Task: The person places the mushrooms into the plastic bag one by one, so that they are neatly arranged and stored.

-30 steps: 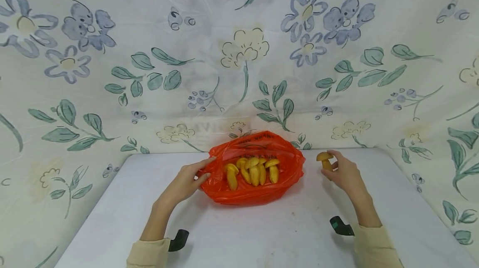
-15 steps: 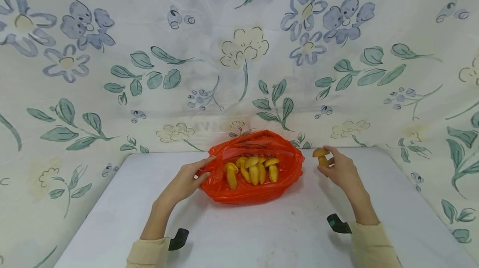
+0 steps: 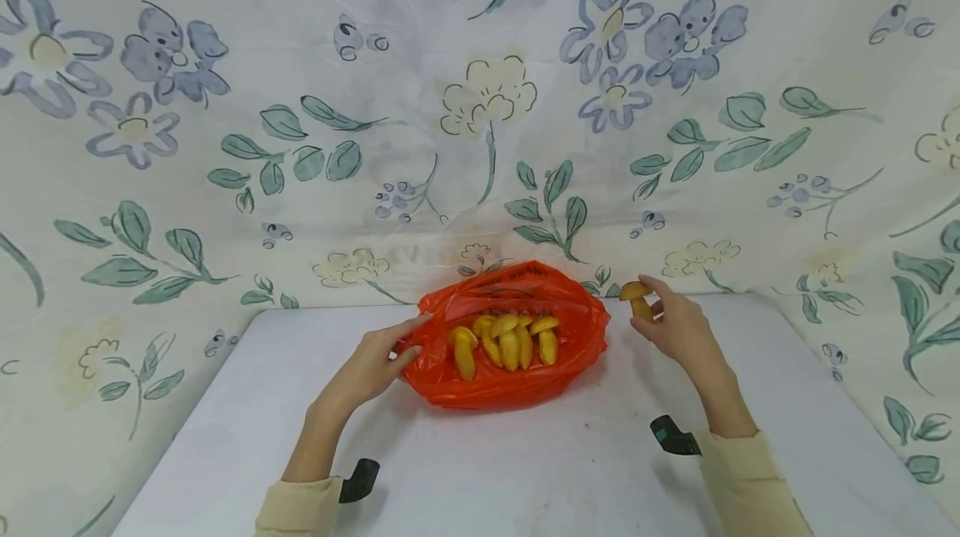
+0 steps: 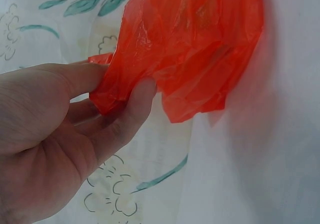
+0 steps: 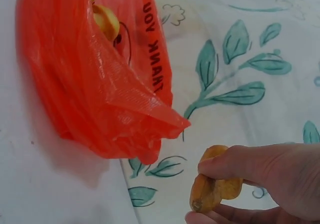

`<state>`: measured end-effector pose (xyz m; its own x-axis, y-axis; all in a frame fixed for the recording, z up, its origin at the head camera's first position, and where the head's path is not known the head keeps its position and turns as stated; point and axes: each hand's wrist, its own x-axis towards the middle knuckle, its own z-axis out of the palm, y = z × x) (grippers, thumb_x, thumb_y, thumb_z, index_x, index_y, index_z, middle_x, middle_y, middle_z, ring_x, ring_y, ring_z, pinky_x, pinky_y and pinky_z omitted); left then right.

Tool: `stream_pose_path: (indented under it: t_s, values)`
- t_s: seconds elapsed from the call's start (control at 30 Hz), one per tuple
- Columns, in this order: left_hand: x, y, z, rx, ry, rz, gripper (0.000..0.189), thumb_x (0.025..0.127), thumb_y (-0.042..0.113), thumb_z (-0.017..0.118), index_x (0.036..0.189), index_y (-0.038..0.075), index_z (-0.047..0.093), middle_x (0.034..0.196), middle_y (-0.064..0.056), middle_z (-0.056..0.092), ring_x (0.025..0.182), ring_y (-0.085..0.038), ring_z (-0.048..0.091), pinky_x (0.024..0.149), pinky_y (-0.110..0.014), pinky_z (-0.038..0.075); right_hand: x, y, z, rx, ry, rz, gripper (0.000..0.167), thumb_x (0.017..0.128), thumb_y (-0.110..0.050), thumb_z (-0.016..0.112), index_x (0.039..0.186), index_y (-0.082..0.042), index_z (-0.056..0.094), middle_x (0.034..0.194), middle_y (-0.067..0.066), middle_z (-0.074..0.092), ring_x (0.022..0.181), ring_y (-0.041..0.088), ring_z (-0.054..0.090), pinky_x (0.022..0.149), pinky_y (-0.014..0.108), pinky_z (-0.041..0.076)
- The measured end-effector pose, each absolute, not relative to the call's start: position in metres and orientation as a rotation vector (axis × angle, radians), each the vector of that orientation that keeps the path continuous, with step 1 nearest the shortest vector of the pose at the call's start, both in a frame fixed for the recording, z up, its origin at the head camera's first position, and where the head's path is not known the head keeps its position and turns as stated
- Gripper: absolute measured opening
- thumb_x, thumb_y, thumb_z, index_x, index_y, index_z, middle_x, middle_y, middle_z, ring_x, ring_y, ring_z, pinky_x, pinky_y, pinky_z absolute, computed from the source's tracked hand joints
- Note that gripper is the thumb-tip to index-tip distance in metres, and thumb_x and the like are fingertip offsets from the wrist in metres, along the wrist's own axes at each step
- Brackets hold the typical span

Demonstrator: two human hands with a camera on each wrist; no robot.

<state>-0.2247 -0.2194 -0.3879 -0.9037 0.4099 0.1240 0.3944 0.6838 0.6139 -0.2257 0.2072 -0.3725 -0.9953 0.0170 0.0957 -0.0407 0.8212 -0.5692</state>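
In the middle of the table, a red plastic bag (image 3: pixel 495 397) lies with its mouth spread wide. Inside it, several yellow-brown mushrooms (image 3: pixel 509 347) sit side by side, caps toward the back. My left hand (image 3: pixel 372 360) pinches the bag's left edge; the left wrist view shows the plastic (image 4: pixel 150 49) between thumb and fingers. Right of the bag, my right hand (image 3: pixel 681 327) holds another mushroom (image 3: pixel 636 293) by pinching it, cap up, raised near the bag's right rim. The right wrist view shows this mushroom (image 5: pixel 205 190) apart from the bag (image 5: pixel 95 99), which has printed lettering.
The white table (image 3: pixel 480 470) carries a few small specks near the front. A floral cloth (image 3: pixel 420 103) hangs as a backdrop directly behind the table. Dark devices stick out at the left wrist (image 3: pixel 358 481) and the right wrist (image 3: pixel 673 437).
My right hand has moved left and slightly up with the mushroom, closer to the bag. The left hand stays at the bag's left edge, and the mushrooms inside have not moved.
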Motion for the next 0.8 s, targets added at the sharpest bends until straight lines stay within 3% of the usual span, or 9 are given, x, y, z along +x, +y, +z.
stream_pose_path:
  t_s: [0.3,0.63,0.8]
  values:
    - [-0.225,-0.219,-0.387,0.670,2.853,1.038,0.053,0.095,0.007,0.062,0.145,0.013,0.048,0.131,-0.014,0.062,0.093,-0.019,0.063,0.074,-0.021,0.058,-0.229,0.195,-0.357,0.047,-2.904,0.934,0.063,0.091,-0.020,0.068,0.147,-0.007,0.041,0.112,0.024,0.065,0.086,0.030,0.063,0.068,0.034,0.059]
    - [-0.225,-0.219,-0.388,0.660,2.858,1.035,0.053,0.095,0.007,0.062,0.145,0.014,0.048,0.132,-0.014,0.062,0.094,-0.019,0.063,0.074,-0.021,0.059,-0.236,0.173,-0.350,0.058,-2.908,0.998,0.063,0.090,-0.018,0.067,0.147,-0.009,0.041,0.111,0.022,0.065,0.080,0.026,0.065,0.069,0.032,0.060]
    - [-0.225,-0.219,-0.388,0.664,2.858,1.032,0.053,0.095,0.008,0.063,0.145,0.014,0.048,0.132,-0.014,0.062,0.093,-0.018,0.063,0.074,-0.021,0.058,-0.237,0.160,-0.350,0.062,-2.923,1.017,0.064,0.091,-0.018,0.068,0.147,-0.010,0.040,0.114,0.021,0.064,0.088,0.028,0.065,0.074,0.035,0.060]
